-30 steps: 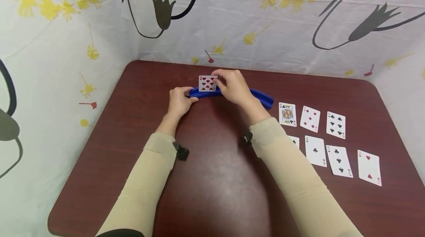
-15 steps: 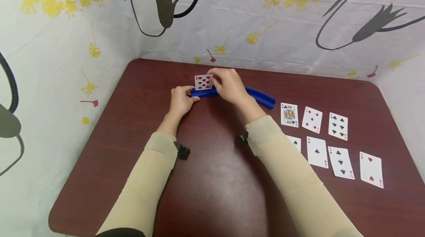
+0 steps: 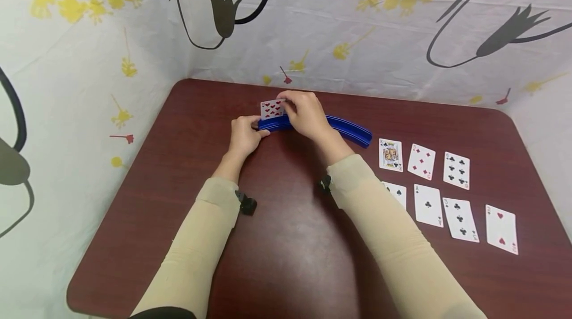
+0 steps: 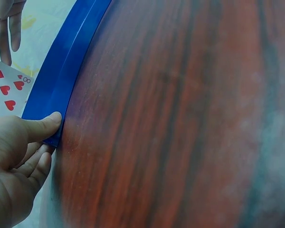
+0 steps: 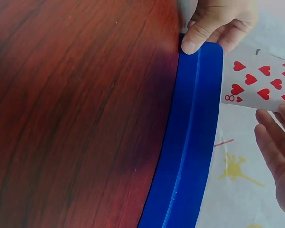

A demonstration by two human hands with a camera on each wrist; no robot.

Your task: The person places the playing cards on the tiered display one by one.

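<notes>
A curved blue card holder (image 3: pixel 348 131) lies on the table toward its back. My left hand (image 3: pixel 243 136) grips its left end, and in the left wrist view the thumb of that hand (image 4: pixel 12 161) presses on top with fingers curled below. Between thumb and fingers, my right hand (image 3: pixel 308 116) pinches the right side of an eight of hearts playing card (image 3: pixel 270 109). The card stands upright at the holder's left part, its lower edge hidden by the holder. In the right wrist view, the card (image 5: pixel 256 78) meets the holder's far edge, and the right hand (image 5: pixel 282 161) is partly cut off.
To the right lie several face-up cards in two rows, among them a king of clubs (image 3: pixel 391 155), a five of diamonds (image 3: pixel 421 161) and a two of hearts (image 3: pixel 501 229). My right sleeve partly covers one card (image 3: pixel 396 194). Patterned white cloth (image 3: pixel 313 21) hangs behind the table.
My right hand has moved the eight of hearts slightly left along the holder, and less of its lower part shows. The left hand has kept its grip on the end.
</notes>
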